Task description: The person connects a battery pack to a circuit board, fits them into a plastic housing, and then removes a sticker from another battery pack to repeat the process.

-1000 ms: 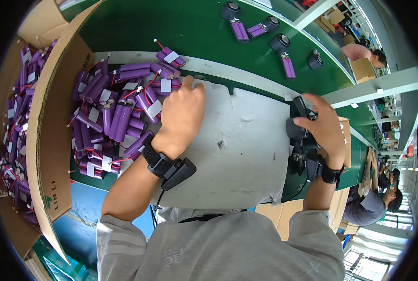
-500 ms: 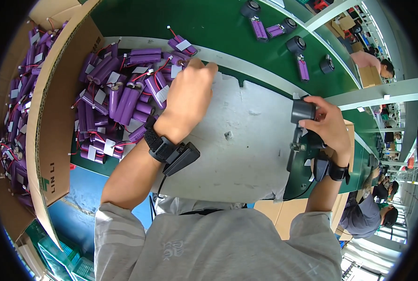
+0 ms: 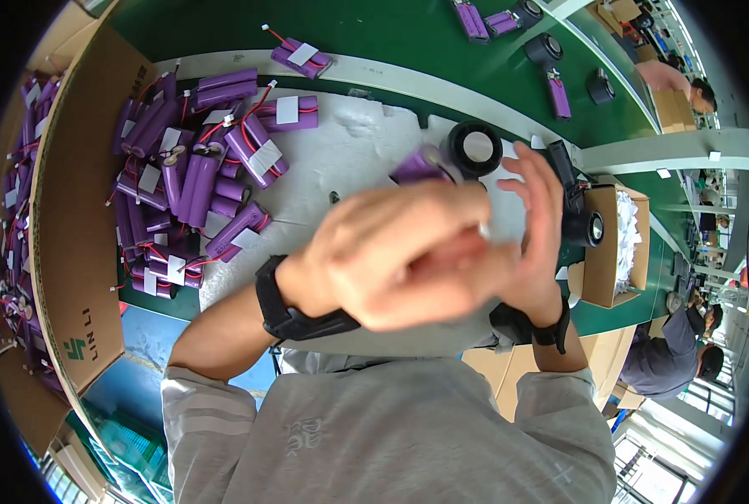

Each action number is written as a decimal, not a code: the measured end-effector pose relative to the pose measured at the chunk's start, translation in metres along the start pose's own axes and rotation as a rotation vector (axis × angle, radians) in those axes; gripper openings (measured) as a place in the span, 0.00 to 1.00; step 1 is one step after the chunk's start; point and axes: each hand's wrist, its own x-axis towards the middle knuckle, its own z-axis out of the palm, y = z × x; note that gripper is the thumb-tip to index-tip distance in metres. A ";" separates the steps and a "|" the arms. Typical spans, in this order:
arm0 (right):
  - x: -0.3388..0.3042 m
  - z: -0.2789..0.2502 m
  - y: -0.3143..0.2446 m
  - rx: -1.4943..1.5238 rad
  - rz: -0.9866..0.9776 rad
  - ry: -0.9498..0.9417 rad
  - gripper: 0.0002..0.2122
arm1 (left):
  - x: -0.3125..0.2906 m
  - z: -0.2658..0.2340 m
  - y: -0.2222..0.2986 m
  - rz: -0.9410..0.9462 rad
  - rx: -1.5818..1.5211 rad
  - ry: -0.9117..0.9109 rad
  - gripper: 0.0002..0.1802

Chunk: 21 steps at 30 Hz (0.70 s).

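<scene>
My left hand (image 3: 408,252), blurred, reaches across in front of my chest with its fingers curled together. A small white bit (image 3: 483,228) shows at its fingertips, too smeared to name. Overlapping it, my right hand (image 3: 536,223) holds its visible fingers stretched upward and apart; its thumb is hidden behind the left hand. Just beyond both hands, a round black housing (image 3: 452,153) turns its ring-shaped face up. A purple battery pack (image 3: 418,165) lies against the housing's left side, partly covered by my left hand.
Many purple battery packs (image 3: 196,189) with red wires are heaped on the white foam board (image 3: 349,126); more fill the cardboard box (image 3: 80,210) at left. Black housings (image 3: 544,50) with packs stand on the green bench (image 3: 374,34). A small carton (image 3: 588,281) of white pieces sits at right.
My left hand has left the pile and moved right to meet my right hand. The black housing has come left over the foam board, with a battery pack now beside it.
</scene>
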 end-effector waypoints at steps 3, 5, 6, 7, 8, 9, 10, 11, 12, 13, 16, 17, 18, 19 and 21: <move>0.000 0.014 -0.003 0.342 -0.178 -0.092 0.31 | -0.004 0.015 0.014 0.022 -0.332 -0.067 0.20; -0.010 0.008 -0.001 0.436 -0.056 -0.160 0.28 | -0.002 0.020 0.017 0.012 -0.363 -0.061 0.20; -0.017 0.005 0.000 0.527 0.061 -0.233 0.25 | -0.002 0.021 0.018 0.002 -0.390 -0.048 0.19; -0.017 0.002 0.003 0.574 0.119 -0.269 0.24 | -0.002 0.023 0.017 -0.004 -0.417 -0.034 0.19; -0.018 0.000 0.006 0.620 0.179 -0.304 0.23 | -0.002 0.028 0.013 -0.008 -0.416 -0.038 0.19; -0.013 -0.004 0.009 0.551 0.196 -0.259 0.19 | -0.002 0.035 0.005 -0.001 -0.336 0.028 0.18; -0.010 -0.006 0.015 0.481 0.217 -0.214 0.16 | -0.002 0.045 -0.004 0.005 -0.257 0.093 0.17; -0.010 -0.004 0.023 0.585 0.271 -0.107 0.15 | -0.003 0.048 -0.009 0.005 -0.217 0.123 0.17; -0.009 0.000 0.034 0.677 0.318 -0.008 0.14 | -0.004 0.051 -0.015 0.002 -0.177 0.152 0.17; -0.009 0.002 0.045 0.762 0.358 0.102 0.13 | -0.004 0.050 -0.018 -0.243 -0.167 0.019 0.17; -0.014 -0.005 0.071 0.686 0.419 0.128 0.11 | -0.016 0.058 -0.034 -0.590 -0.165 -0.247 0.17; -0.016 -0.008 0.077 0.538 0.433 0.046 0.11 | -0.024 0.062 -0.040 -0.686 -0.166 -0.370 0.17; -0.017 -0.009 0.082 0.388 0.443 -0.036 0.11 | -0.029 0.064 -0.043 -0.781 -0.169 -0.493 0.16; -0.016 -0.009 0.084 0.392 0.453 -0.032 0.11 | -0.029 0.067 -0.044 -0.784 -0.173 -0.504 0.16; -0.010 -0.005 0.085 0.289 0.137 -0.073 0.13 | -0.029 0.071 -0.047 -0.880 -0.227 -0.519 0.15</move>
